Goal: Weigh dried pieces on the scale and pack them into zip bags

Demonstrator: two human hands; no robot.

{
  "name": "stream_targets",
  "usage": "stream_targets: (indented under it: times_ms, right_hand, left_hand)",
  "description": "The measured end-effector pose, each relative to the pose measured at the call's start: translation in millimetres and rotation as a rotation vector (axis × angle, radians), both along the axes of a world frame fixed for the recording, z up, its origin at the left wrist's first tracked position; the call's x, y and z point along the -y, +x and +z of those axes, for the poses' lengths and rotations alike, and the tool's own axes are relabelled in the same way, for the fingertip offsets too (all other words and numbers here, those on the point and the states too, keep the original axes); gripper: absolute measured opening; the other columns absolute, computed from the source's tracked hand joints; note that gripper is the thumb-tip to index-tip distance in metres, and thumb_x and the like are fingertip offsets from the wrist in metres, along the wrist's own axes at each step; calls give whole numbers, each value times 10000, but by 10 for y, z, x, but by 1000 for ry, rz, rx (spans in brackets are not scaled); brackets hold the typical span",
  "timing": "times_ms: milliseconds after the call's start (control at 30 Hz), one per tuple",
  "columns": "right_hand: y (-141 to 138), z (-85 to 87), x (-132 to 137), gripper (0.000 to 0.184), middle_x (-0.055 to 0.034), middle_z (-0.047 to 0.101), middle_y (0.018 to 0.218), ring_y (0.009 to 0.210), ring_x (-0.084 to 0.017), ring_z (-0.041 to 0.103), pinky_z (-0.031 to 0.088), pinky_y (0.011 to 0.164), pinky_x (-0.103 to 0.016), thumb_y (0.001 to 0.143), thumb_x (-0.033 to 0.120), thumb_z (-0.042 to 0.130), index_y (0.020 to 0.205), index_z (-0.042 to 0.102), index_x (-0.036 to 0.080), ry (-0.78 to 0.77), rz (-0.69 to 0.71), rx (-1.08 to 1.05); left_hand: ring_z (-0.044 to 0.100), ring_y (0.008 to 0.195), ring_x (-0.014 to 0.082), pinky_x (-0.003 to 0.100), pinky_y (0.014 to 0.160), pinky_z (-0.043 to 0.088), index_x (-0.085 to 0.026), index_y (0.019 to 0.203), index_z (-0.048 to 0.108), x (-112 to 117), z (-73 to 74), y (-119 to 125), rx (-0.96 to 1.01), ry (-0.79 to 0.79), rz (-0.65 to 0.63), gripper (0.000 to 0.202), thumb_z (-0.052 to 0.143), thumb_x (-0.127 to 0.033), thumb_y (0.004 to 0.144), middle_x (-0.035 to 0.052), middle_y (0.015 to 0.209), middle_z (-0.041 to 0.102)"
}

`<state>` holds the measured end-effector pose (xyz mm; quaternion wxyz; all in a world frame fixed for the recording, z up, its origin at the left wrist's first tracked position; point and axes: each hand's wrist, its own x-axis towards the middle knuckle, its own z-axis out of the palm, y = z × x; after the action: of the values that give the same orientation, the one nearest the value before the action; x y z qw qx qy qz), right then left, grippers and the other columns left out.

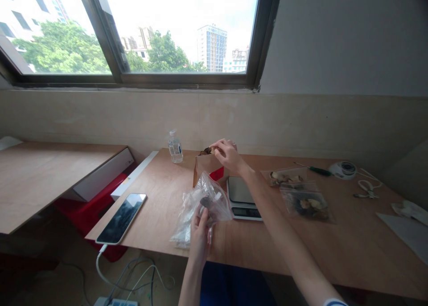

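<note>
My left hand (199, 232) is closed on a clear zip bag (217, 199) near the table's front edge. A dark piece (204, 202) shows at its fingertips, apparently inside the bag. Farther back, my right hand (229, 154) reaches over an open cardboard box (204, 164). Its fingers pinch a light-brown piece that looks like dried mushroom (213, 150), beside dark dried pieces (204, 152) at the box top. More clear bags (182, 237) lie under my left hand. Partly behind my right forearm is a kitchen scale (239, 191), its pan bare where visible.
Two zip bags of dried mushroom pieces (309, 203) lie right of the scale. Beyond them are a green screwdriver (320, 170), a white round device (343, 170) and a coiled cable (368, 190). A water bottle (175, 148) stands at the back; a plugged-in phone (122, 219) lies left.
</note>
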<state>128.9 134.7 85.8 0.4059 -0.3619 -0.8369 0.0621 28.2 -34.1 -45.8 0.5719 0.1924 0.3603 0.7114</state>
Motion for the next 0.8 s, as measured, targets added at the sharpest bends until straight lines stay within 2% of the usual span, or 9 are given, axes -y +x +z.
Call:
stream_targets:
  times_ms: [133, 233, 333, 433, 500, 567, 667, 800]
  right_hand:
    - [-12, -45, 13, 237, -74, 573, 1079, 1007, -233, 484, 318, 878, -362, 868, 295, 462, 1061, 568, 209, 57, -89, -75]
    - [-11, -65, 4, 239, -75, 585, 1003, 963, -230, 489, 325, 866, -372, 893, 349, 440, 903, 625, 199, 48, -115, -24]
    - [11, -56, 80, 305, -73, 586, 1004, 977, -231, 483, 315, 900, -391, 912, 353, 400, 854, 664, 212, 49, -101, -26]
    - [70, -41, 302, 278, -67, 579, 1000, 983, -212, 505, 349, 911, -374, 906, 295, 385, 935, 652, 221, 1, -33, -218]
    - [129, -57, 493, 255, -59, 590, 954, 936, -190, 538, 407, 851, -336, 882, 239, 380, 915, 630, 206, -115, 46, -350]
    - [193, -107, 662, 224, -43, 611, 893, 850, -165, 568, 446, 762, -293, 850, 202, 390, 868, 612, 192, -300, 123, -389]
    - [278, -217, 816, 179, -32, 636, 885, 811, -148, 587, 458, 719, -262, 839, 234, 446, 867, 615, 180, -557, 212, -270]
    - [341, -297, 881, 258, -56, 639, 1002, 910, -173, 595, 463, 779, -273, 849, 347, 501, 994, 611, 164, -741, 332, -130]
  left_hand:
    - [613, 916, 147, 244, 783, 467, -241, 1146, 587, 1, -22, 16, -13, 17, -19, 414, 657, -334, 749, 54, 1091, 642]
    - [613, 942, 167, 262, 784, 472, -249, 1187, 564, 9, -7, 20, -29, 35, -43, 445, 636, -344, 758, 61, 1119, 633]
    - [579, 1054, 213, 313, 845, 464, -248, 1222, 537, 25, 35, 11, -20, 75, -86, 460, 594, -323, 772, 78, 1182, 606]
    - [522, 1149, 254, 384, 942, 418, -239, 1250, 514, 39, 63, -5, -5, 125, -115, 506, 561, -257, 747, 85, 1213, 592]
    - [495, 1182, 255, 394, 984, 385, -248, 1246, 519, 43, 66, -12, -17, 139, -119, 528, 552, -211, 720, 71, 1240, 577]
    - [470, 1210, 245, 381, 1010, 360, -264, 1224, 538, 48, 66, -14, -37, 138, -130, 524, 567, -183, 707, 50, 1266, 562]
    - [445, 1234, 242, 364, 1027, 341, -268, 1175, 577, 63, 72, -13, -72, 115, -143, 475, 626, -199, 707, 38, 1260, 569]
    - [467, 1214, 251, 363, 1038, 327, -243, 1144, 603, 92, 66, -33, -215, 107, -134, 430, 672, -247, 720, 57, 1209, 603]
